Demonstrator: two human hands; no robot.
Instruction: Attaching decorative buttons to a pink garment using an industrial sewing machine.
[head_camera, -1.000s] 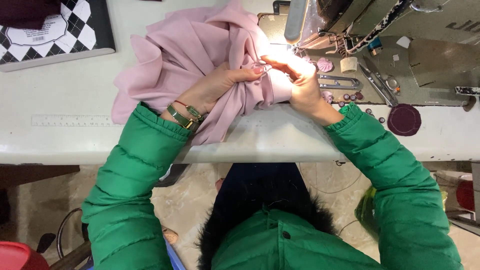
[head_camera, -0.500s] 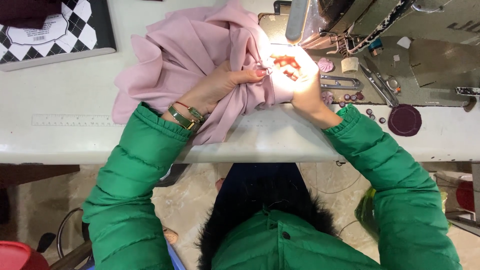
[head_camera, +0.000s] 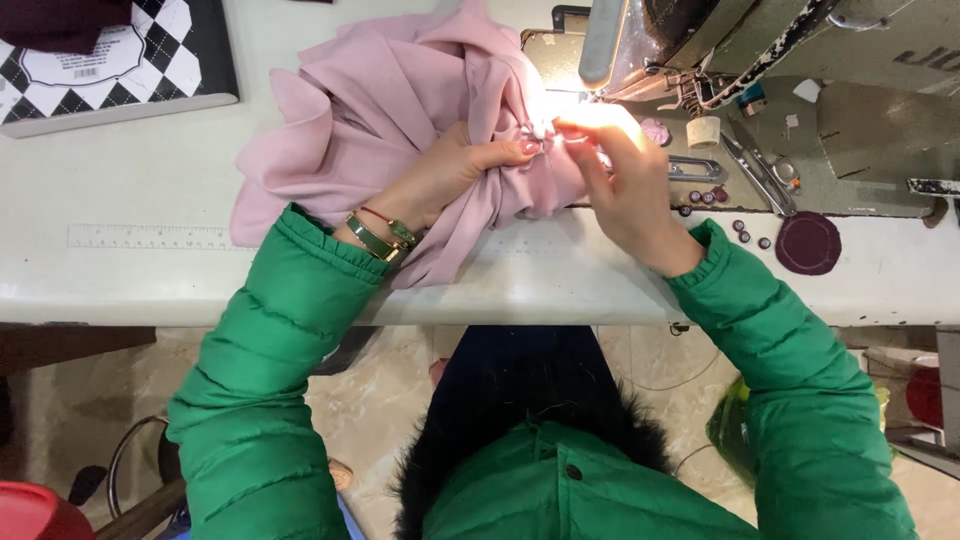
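The pink cloth (head_camera: 400, 120) lay bunched on the white table (head_camera: 150, 280), just left of the sewing machine (head_camera: 760, 50). Her left hand (head_camera: 455, 170) was clamped on a gathered fold, and her right hand (head_camera: 620, 170) pinched the same fold under the machine's lamp, fingertips nearly touching.

Glare perhaps hides right hand (head_camera: 628, 180) fingertips; sewing machine (head_camera: 760, 40) cropped.

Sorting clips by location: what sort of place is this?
Likely a sewing workshop: an industrial sewing machine on a white table, both hands bunching pink fabric, scissors beside.
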